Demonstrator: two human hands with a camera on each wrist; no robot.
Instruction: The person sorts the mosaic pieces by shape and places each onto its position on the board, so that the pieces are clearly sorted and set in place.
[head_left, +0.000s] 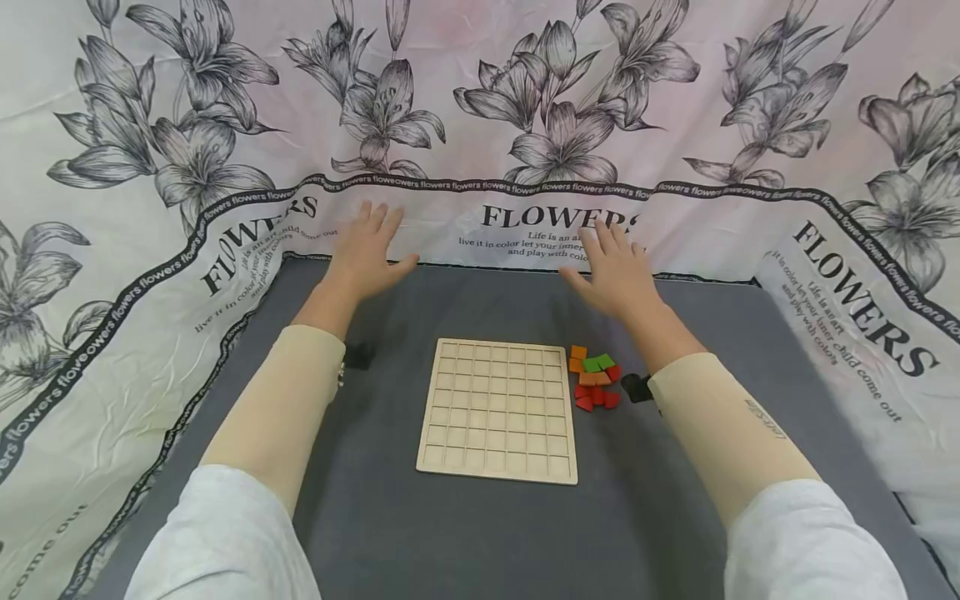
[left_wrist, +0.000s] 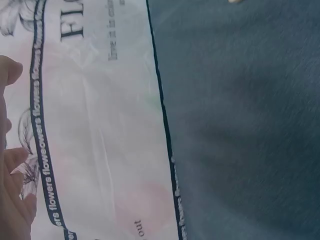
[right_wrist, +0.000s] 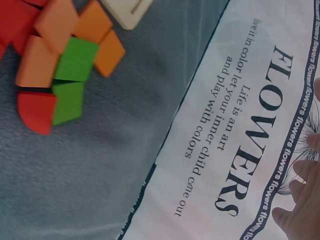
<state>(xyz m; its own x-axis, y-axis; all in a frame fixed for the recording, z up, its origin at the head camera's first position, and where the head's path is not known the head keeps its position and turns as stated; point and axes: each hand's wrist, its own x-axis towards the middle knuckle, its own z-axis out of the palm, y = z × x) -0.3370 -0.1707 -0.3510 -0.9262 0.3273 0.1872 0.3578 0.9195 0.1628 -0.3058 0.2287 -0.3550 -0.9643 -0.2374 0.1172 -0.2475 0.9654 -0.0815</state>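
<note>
Both hands are held up over the far part of the table, fingers spread and nothing in them. My left hand is beyond the far left corner of a wooden grid board, whose square cells hold no pieces. The right hand hovers beyond a small cluster of colored pieces beside the board. In that cluster are orange pieces, green pieces and red pieces. The right wrist view shows a green piece among the orange ones and a red piece with a rounded side.
A grey cloth covers the table. White fabric printed with flowers and lettering hangs behind it and along both sides. Dark wrist devices show at both forearms, which wear beige sleeves under white cuffs.
</note>
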